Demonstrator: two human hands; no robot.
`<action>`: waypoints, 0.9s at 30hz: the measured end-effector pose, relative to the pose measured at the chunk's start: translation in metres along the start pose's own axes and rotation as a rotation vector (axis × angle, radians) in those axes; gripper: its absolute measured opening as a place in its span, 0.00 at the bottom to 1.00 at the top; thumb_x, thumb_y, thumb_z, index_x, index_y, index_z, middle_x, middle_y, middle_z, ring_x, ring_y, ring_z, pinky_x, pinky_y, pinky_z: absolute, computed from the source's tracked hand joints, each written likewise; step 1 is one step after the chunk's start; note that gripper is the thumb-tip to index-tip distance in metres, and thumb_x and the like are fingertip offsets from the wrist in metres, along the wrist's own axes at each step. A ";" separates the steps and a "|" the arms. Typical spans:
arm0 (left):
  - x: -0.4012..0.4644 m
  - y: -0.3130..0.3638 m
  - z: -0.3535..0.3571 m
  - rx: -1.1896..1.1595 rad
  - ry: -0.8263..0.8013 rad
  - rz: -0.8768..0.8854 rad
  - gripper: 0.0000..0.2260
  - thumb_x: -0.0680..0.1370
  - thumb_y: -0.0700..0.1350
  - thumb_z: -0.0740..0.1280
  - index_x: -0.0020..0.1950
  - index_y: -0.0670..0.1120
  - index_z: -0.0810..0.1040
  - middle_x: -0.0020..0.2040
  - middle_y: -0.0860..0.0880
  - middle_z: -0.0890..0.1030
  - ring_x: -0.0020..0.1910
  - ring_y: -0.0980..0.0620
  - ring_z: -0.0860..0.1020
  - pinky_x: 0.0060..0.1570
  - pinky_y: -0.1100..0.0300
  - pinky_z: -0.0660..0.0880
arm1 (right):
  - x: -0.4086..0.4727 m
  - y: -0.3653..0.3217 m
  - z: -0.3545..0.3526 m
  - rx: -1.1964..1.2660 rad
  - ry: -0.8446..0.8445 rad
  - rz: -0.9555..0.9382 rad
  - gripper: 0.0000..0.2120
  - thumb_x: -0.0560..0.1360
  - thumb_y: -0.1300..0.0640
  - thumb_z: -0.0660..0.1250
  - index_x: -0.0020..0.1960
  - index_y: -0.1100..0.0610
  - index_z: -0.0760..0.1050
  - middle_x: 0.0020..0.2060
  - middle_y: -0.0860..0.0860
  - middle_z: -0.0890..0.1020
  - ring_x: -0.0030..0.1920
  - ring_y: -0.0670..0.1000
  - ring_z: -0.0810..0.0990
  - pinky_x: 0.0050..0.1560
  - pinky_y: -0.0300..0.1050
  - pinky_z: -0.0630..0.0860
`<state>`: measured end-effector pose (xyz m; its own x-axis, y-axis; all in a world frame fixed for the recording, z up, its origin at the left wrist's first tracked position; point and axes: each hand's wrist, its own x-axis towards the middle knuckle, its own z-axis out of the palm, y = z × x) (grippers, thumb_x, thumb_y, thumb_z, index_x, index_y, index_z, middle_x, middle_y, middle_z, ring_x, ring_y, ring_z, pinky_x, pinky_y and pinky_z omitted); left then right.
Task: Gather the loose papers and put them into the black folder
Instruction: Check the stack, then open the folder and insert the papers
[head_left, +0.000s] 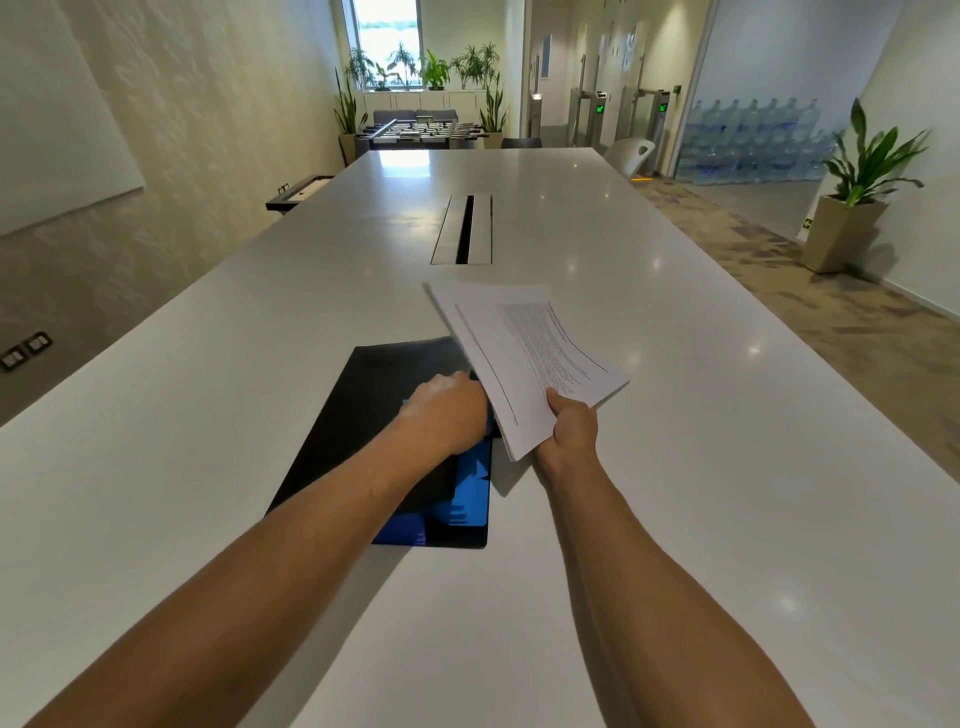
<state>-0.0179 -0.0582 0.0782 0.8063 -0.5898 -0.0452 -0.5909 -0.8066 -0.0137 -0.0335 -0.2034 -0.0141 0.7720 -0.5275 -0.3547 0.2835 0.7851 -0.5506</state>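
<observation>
A black folder lies flat on the white table, its glossy cover showing blue reflections near the front right corner. My left hand rests on the folder's right edge, fingers curled around that edge beneath the papers. My right hand holds a stack of white printed papers by its near corner. The stack is lifted off the table, tilted, and overlaps the folder's far right corner. The fingertips of my left hand are hidden behind the papers.
A metal cable hatch is set into the table's middle, beyond the papers. A white chair stands at the far right side. A potted plant stands on the floor to the right.
</observation>
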 end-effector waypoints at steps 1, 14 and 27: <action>0.001 -0.003 -0.007 -0.011 -0.010 -0.015 0.09 0.79 0.41 0.61 0.57 0.42 0.77 0.43 0.47 0.75 0.39 0.49 0.78 0.37 0.57 0.77 | 0.000 -0.001 -0.001 0.008 -0.010 0.006 0.23 0.77 0.69 0.65 0.71 0.55 0.72 0.58 0.58 0.82 0.55 0.60 0.82 0.46 0.52 0.83; -0.015 -0.046 -0.062 -0.020 0.044 -0.168 0.28 0.73 0.63 0.65 0.66 0.47 0.73 0.59 0.44 0.76 0.52 0.45 0.75 0.51 0.50 0.73 | 0.003 0.000 -0.008 0.036 -0.077 0.014 0.27 0.77 0.66 0.65 0.72 0.48 0.68 0.61 0.57 0.80 0.59 0.61 0.80 0.58 0.64 0.77; -0.030 -0.012 -0.029 0.301 0.021 -0.223 0.53 0.59 0.74 0.71 0.71 0.41 0.63 0.65 0.41 0.69 0.56 0.43 0.77 0.49 0.50 0.77 | -0.006 -0.001 -0.006 0.040 -0.050 0.019 0.26 0.77 0.67 0.65 0.72 0.49 0.69 0.60 0.56 0.80 0.58 0.60 0.80 0.56 0.61 0.79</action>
<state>-0.0344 -0.0322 0.1086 0.9148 -0.4038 0.0126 -0.3798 -0.8702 -0.3140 -0.0421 -0.2029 -0.0162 0.8048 -0.4964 -0.3255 0.2905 0.8076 -0.5133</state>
